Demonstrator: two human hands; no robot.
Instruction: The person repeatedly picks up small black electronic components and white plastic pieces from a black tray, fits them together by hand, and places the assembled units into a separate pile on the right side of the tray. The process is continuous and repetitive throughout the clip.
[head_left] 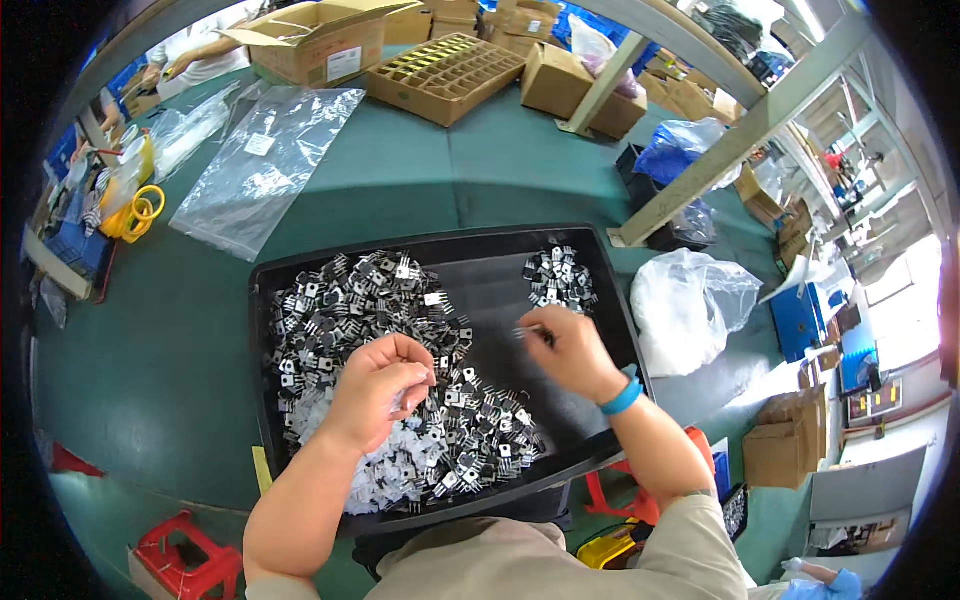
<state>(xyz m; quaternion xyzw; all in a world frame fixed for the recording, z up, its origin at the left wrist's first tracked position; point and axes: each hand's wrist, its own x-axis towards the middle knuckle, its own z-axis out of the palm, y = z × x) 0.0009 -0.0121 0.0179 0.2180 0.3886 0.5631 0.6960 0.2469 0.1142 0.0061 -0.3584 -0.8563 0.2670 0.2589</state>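
A black tray (470,290) lies in front of me, holding many three-legged transistors (345,300) heaped over its left and front middle. Small white translucent pieces (395,465) are piled at its near left. Above that pile my left hand (370,392) is closed, with whitish bits like those pieces showing between its fingers. My right hand (568,350), with a blue wristband (624,392), pinches a transistor (527,331) over the tray's right half; its legs point left. Just beyond that hand sits a smaller heap of transistors (560,277) in the far right corner.
Clear plastic bags (265,165) lie on the green table (400,180) at the far left. A divided cardboard tray (445,75) and an open carton (315,45) stand at the back. Right of the tray are a white plastic bag (690,310) and a metal post (740,140).
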